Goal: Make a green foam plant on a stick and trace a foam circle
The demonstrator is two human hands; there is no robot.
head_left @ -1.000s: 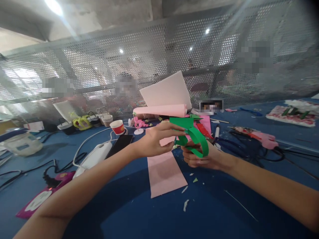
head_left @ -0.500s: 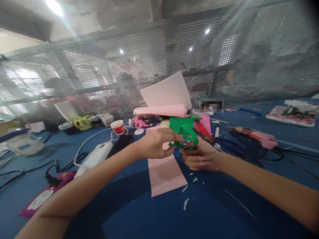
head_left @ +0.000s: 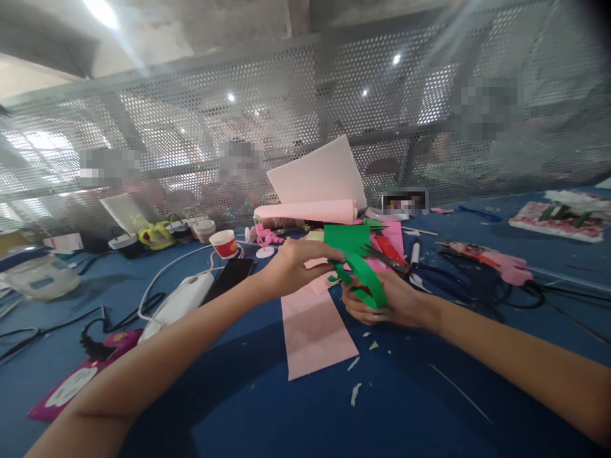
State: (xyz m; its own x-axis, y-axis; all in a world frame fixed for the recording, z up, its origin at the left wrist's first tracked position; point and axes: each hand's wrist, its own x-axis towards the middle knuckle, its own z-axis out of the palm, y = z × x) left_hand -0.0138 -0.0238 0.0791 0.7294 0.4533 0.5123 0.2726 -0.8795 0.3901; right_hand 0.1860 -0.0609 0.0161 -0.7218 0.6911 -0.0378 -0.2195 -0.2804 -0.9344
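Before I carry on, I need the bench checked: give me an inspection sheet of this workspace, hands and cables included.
Surface: blue table, with small paper scraps.
Things in hand: curled green strip; a pink sheet lies on the table.
Clutter: scissors, phone, paper cup, pink glue gun.
Hands: left hand has fingertips at the strip, grip unclear; right hand holds it.
Cables: white cable at picture left; black cable by a purple item.
Surroundings: perforated screen behind the table, view through it blurred.
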